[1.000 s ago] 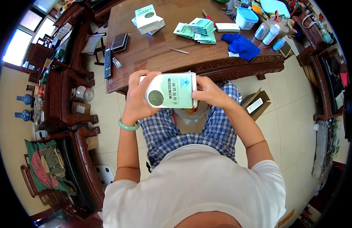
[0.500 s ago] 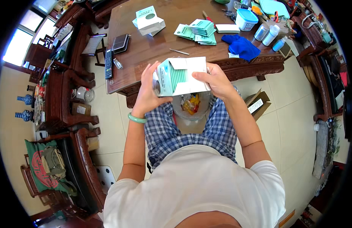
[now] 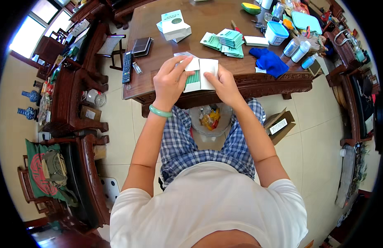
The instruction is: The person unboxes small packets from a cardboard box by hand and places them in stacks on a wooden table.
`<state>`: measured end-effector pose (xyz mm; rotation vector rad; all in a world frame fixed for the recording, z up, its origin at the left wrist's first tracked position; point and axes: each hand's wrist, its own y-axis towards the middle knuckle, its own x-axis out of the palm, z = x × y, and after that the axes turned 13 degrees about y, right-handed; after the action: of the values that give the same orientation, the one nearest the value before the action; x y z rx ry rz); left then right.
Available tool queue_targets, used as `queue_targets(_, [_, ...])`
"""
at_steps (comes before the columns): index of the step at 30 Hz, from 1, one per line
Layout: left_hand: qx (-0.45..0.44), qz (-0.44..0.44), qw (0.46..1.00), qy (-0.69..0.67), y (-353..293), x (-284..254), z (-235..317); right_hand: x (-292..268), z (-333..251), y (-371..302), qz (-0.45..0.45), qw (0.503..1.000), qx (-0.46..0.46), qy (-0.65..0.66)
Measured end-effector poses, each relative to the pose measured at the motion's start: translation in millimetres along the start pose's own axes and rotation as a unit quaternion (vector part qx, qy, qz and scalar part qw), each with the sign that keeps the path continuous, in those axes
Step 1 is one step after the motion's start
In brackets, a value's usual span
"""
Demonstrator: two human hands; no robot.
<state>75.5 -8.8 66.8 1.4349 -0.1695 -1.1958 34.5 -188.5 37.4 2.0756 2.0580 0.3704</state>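
At a glossy table [image 3: 197, 25] on tiles [image 3: 315, 132], hands [image 3: 170, 82] hold a box [image 3: 209, 68].

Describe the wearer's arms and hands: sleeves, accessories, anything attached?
Short white sleeves, forearms bare below them. The left hand and right hand are both ungloved. A smooth, rounded pale green bangle circles the left wrist; nothing visible on the right wrist. No cables or attached devices show on either arm.
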Motion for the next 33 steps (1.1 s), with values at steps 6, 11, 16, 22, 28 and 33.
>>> queue_targets(6, [-0.038, 0.074, 0.997, 0.002, -4, 20, -19, 1, 34, 13, 0.035, 0.951, 0.044, 0.304])
queue_targets(11, [-0.194, 0.1, 0.966, -0.136, 3, 30, -19, 12, 51, 31, 0.05, 0.934, 0.041, 0.351])
queue_targets(16, [-0.225, 0.076, 0.951, -0.199, 10, 26, -33, 15, 46, 54, 0.105, 0.931, 0.025, 0.348])
queue_targets(22, [-0.192, 0.076, 0.975, -0.087, 16, 19, -19, -4, 52, 80, 0.103, 0.959, 0.043, 0.262])
queue_targets(28, [-0.214, 0.084, 0.969, -0.084, 13, 30, -17, 13, 39, 39, 0.298, 0.952, -0.064, -0.029])
queue_targets(33, [-0.227, 0.06, 0.967, -0.098, 15, 31, -14, 16, 43, 32, 0.218, 0.968, 0.015, 0.124])
